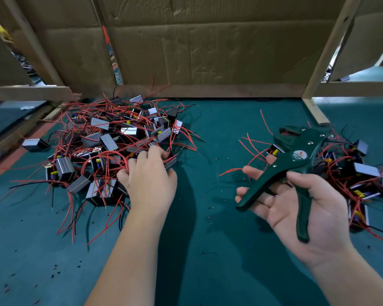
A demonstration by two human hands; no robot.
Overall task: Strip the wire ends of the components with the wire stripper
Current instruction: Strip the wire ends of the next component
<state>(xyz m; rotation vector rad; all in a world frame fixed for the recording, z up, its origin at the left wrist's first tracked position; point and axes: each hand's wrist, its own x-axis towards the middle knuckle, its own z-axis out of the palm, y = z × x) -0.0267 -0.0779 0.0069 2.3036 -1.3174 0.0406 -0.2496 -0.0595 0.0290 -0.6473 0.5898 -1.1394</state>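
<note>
Left hand [149,175]: reached forward, palm down, fingers curled; grip unclear.
Right hand [327,215]: lay palm up, fingers spread, thumb hooked over the wire stripper [296,156].

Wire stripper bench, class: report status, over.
Left hand down in component pile, grip unclear. Right hand holds wire stripper, handles spread. Tangled red wires snarl the pile.

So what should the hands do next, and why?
Probably lift the component that the left hand is curled around out of the pile, then bring a red wire end to the wire stripper. The right hand holds it, handles spread, nothing visibly in its head.
</note>
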